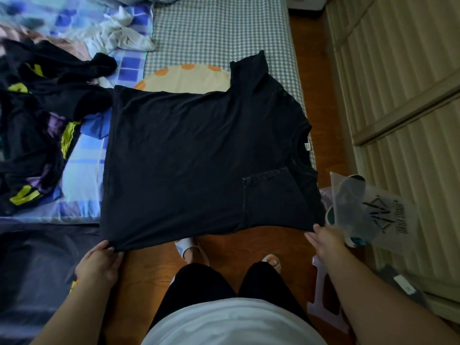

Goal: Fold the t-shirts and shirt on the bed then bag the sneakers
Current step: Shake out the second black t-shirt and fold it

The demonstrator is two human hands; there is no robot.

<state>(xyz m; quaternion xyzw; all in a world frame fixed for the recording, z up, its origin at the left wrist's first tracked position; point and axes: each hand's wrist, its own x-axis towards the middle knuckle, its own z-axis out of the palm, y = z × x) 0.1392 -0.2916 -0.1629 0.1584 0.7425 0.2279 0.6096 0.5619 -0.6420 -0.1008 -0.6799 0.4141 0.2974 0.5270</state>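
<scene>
Black t-shirt (189, 155) spread over bed (219, 33) edge, collar right, hem left | left hand (99, 265) pinches hem corner | right hand (323, 239) grips near sleeve edge | fold likely runs away from person

Black t-shirt (189, 158) spread mid-frame over bed (219, 33), gripped at near corners by left hand (99, 265) and right hand (326, 239); dark clothes pile (37, 115) at left

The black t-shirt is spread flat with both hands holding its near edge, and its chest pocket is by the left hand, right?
Not quite: in the head view the pocket on the t-shirt is by the right hand, not the left hand. The rest holds.
</scene>
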